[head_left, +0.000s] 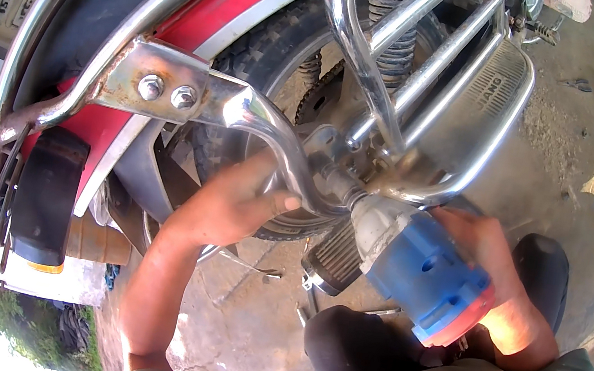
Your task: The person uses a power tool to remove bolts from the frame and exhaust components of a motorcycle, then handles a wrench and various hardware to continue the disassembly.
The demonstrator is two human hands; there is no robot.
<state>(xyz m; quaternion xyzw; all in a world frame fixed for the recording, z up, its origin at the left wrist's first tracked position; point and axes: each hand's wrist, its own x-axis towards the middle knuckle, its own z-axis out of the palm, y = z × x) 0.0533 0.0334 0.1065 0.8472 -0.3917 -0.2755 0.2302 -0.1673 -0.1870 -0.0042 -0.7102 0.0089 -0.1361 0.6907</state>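
Note:
A blue and red impact wrench (429, 268) with a grey metal nose points up and left into the hub area of a motorcycle's rear wheel (256, 59). Its socket (344, 186) meets the parts beside the wheel; the exact contact is blurred. Around the tool's far side my right hand (481, 246) is closed, its fingers partly hidden by the body. My left hand (235, 198) is at the bent chrome tube (280, 143), thumb against it and fingers passing behind. A rusty bracket with two bolts (166, 91) joins this tube to the chrome frame.
A chrome guard with a footplate (489, 84) juts out at the upper right. Below the wheel lie a ribbed metal part (334, 260) and several tools on the concrete floor (239, 334). A black mudflap-like piece (48, 197) hangs at the left. My knees are close to the wrench.

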